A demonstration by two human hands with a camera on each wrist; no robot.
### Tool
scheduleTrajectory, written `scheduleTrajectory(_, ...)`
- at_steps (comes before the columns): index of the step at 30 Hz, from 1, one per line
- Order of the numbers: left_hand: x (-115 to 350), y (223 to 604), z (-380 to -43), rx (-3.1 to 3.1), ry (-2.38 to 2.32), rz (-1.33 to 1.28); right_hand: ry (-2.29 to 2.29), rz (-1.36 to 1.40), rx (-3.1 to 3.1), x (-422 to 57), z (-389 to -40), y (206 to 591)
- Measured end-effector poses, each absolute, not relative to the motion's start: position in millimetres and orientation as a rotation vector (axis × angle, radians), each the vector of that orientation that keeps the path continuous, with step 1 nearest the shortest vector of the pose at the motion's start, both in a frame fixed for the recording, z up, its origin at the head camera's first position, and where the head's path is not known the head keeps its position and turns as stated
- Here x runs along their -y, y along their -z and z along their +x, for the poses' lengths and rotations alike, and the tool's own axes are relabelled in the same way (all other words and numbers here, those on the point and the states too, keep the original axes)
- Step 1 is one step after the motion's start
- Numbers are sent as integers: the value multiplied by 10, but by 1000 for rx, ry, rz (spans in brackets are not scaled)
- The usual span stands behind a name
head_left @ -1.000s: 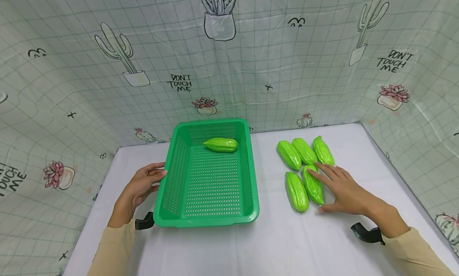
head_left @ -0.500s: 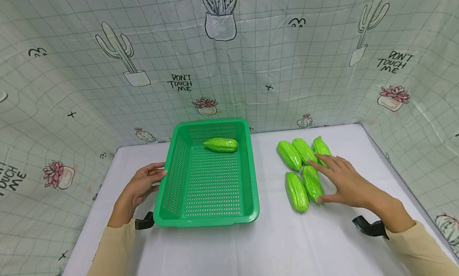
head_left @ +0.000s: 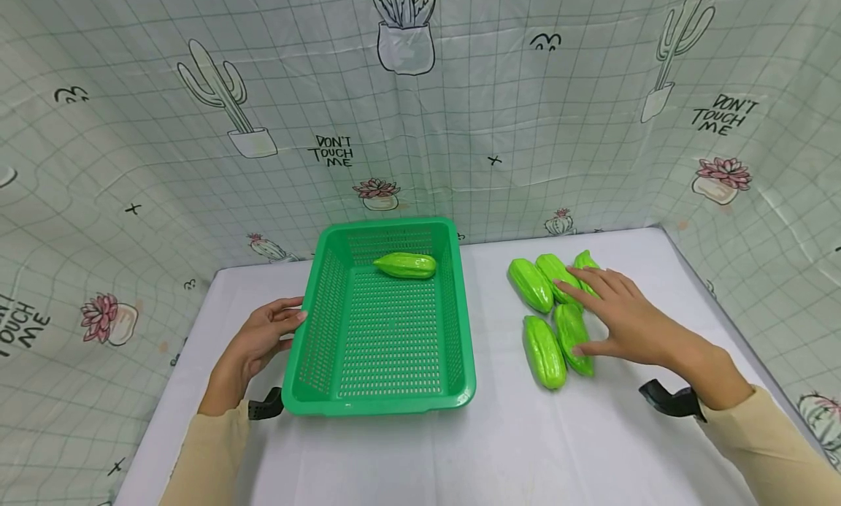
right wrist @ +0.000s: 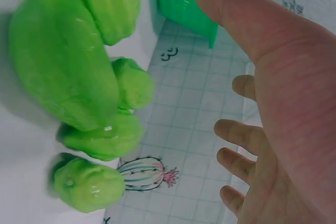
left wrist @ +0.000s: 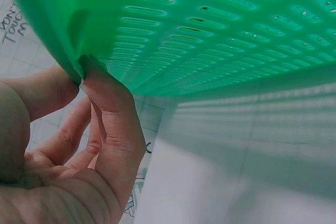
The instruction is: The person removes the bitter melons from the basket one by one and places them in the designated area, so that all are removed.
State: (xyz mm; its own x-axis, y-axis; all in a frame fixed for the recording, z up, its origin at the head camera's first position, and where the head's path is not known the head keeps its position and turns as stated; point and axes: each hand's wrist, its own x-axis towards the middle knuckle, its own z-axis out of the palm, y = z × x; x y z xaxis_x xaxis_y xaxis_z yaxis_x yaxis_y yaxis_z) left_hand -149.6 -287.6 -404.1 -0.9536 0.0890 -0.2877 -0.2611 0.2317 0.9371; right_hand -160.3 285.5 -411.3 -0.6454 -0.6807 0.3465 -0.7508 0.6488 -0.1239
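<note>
A green perforated plastic basket (head_left: 379,405) stands at the middle left, with one light-green ridged gourd (head_left: 406,266), much like a bitter melon, lying across its far end. My left hand (head_left: 259,338) pinches the basket's left rim between thumb and bent index finger, as the left wrist view shows. To the right of the basket, several more such gourds (head_left: 544,353) form a loose cluster. My right hand (head_left: 627,323) hovers over that cluster's right side, fingers spread and holding nothing. It partly covers the far-right gourd (head_left: 586,260). In the right wrist view, the nearest gourd (right wrist: 60,56) appears apart from the thumb.
A white cloth covers the table (head_left: 499,447). Behind and at both sides hangs a pale gridded curtain (head_left: 460,112) printed with cacti and lettering. A black strap mount (head_left: 670,400) sits at the right wrist, another black mount (head_left: 266,405) at the left.
My right hand has shifted slightly away from me and to the left over the gourds, rising a little. The left hand, basket and gourds stay as they were.
</note>
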Motion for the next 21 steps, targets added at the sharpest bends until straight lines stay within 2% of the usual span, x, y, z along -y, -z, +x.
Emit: scheduleTrajectory(21,2878,4051,-1506,-2228,-1779,-180,-307,1212,2559,-2513,-1838,3858)
